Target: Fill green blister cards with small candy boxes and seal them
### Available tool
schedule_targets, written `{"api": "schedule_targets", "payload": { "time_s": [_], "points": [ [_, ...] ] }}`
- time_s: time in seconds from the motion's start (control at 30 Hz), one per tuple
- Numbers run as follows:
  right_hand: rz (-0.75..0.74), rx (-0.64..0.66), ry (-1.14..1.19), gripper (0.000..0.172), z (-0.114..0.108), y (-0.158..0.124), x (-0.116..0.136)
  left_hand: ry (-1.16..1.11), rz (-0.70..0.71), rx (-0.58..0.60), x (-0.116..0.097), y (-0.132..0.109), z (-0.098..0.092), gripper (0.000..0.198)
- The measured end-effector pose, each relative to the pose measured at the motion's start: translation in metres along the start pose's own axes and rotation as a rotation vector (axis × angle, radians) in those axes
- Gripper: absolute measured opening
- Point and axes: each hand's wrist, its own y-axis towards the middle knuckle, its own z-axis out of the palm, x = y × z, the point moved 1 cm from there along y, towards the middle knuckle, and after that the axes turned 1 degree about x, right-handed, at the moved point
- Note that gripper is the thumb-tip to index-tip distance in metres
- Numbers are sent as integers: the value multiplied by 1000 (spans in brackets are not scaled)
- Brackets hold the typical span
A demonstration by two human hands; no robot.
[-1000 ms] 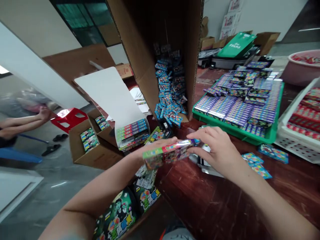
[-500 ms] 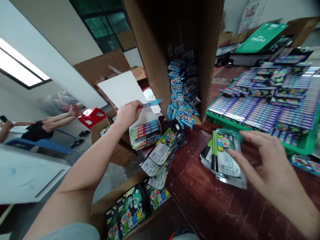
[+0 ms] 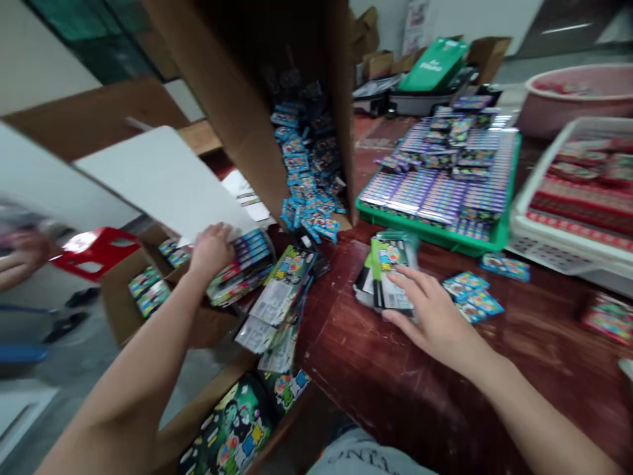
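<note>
My left hand (image 3: 212,251) is at the left side of a stack of thin colourful packs (image 3: 251,254), its fingers curled and partly hidden; whatever they grip does not show. A white board (image 3: 165,178) leans just behind that hand. My right hand (image 3: 430,310) is open, fingers spread at the near right edge of a small pile of clear plastic bags with green and black printed cards (image 3: 388,264). I cannot tell whether the fingertips touch the bags. Between the hands, several flat printed bags (image 3: 274,303) lie fanned over the table edge.
A tall cardboard box (image 3: 227,99) lies open with blue sachets (image 3: 301,171) inside. Purple packs fill a green tray (image 3: 430,237); beside it stands a white basket (image 3: 548,244) of red packs. Loose blue packs (image 3: 472,293) lie on the dark red table (image 3: 356,369). Below, a carton holds green-black bags (image 3: 237,429).
My left hand, which held a thin blue-purple pack in the air, has come down to the stack. My right hand stays open by the bags. The view has turned right.
</note>
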Motion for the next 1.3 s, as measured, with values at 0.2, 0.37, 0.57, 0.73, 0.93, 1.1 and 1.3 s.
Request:
{"api": "schedule_targets", "payload": {
  "time_s": [0.2,0.37,0.57,0.73,0.93,1.1,1.3],
  "points": [
    [-89,181,-202,33,19,-27,-30,-686,375,-154,-145,-72,-31,38],
    [-37,-66,-10,23,0,-53,-9,-1241,287,653,-235,-138,0,42],
    [-217,-79,150,20,-30,-87,44,-1759,19,895,-277,-145,27,46],
    [100,-118,31,53,-49,-86,18,-1558,533,833,-311,-175,12,39],
    [302,-65,-27,17,-72,-94,-5,-1377,790,865,-330,-194,7,40],
    [249,244,25,19,-107,-115,0,-1396,794,1207,-333,-199,0,53],
    [257,234,313,19,-124,-138,-10,-1454,563,1284,-339,-210,1,37]
  ]
}}
